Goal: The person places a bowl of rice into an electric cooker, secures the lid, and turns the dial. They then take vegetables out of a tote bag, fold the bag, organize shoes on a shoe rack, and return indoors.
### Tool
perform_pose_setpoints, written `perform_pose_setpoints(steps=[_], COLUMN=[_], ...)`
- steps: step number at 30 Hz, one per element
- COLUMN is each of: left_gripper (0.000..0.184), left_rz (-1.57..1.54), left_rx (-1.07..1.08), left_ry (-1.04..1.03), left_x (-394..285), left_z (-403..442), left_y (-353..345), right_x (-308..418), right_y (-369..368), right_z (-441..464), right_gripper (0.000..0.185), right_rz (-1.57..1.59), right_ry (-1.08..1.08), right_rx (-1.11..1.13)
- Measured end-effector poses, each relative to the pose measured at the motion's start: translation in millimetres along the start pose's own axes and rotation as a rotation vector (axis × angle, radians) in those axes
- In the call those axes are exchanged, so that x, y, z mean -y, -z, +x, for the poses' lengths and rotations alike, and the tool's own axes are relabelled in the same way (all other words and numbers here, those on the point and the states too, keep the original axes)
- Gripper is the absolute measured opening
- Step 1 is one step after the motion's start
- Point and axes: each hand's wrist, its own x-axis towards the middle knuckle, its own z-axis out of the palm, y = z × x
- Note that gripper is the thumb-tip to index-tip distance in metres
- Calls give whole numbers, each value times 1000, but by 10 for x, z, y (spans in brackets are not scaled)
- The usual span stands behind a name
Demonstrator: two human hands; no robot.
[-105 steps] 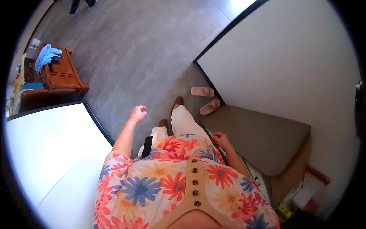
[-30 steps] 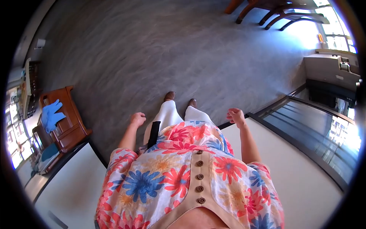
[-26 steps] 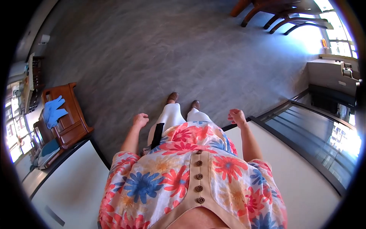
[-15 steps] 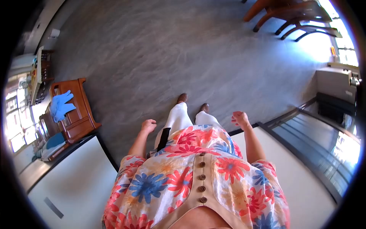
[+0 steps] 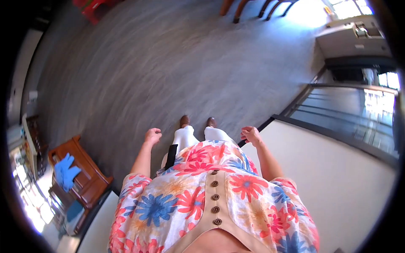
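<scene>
My left hand (image 5: 152,135) hangs at my left side over the grey floor, its fingers loosely bent and slightly apart. Nothing shows in it. On the other side, my right hand (image 5: 250,135) is held out beside my hip with bent, parted fingers and is also without any object. It appears in front of the edge of a white-topped surface (image 5: 325,177). Between the hands are my flowered shirt (image 5: 249,187), white trousers (image 5: 184,137) and brown shoes (image 5: 184,121). A black strap (image 5: 171,156) lies near my left hip.
Grey floor (image 5: 168,67) stretches ahead. On the left, blue gloves (image 5: 66,170) lie on a brown wooden piece of furniture (image 5: 86,168). A glass-panelled unit (image 5: 346,105) stands to the right. Wooden chair legs (image 5: 241,10) and a red object (image 5: 95,9) show at the far edge.
The view has turned right and moved forward. Chair legs have shifted up and left, the wooden furniture lower. A red object has come into view. Both hands have swung slightly, still holding nothing.
</scene>
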Motion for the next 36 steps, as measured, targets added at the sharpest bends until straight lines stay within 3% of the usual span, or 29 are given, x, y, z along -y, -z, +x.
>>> perform_pose_setpoints(steps=[5, 11, 17, 23, 27, 30, 36], left_gripper=[31, 32, 33, 32, 33, 31, 27], left_rz=[176, 355, 403, 356, 584, 468, 603], left_rx=[83, 65, 36, 119, 52, 129, 154], left_ry=[-130, -103, -18, -216, -513, -181, -84], left_x=[-263, -867, -2004, -3049, -3315, -3690, -4617], left_z=[400, 543, 390, 304, 604, 592, 971], left_y=[-93, -308, -871, -1784, -2026, -2007, -2176], right_x=[-334, -829, -1124, -1319, -1315, -1233, -1120], right_y=[99, 418, 1360, 2516, 2963, 3069, 3641], right_z=[-167, -38, 218, 403, 642, 775, 1146], right_gripper=[27, 25, 28, 25, 23, 23, 25], right_rz=[211, 339, 345, 464, 491, 524, 563], right_ry=[-28, -131, -133, -140, -149, -154, -211], right_rx=[-58, -118, -120, -232, -244, -202, -196])
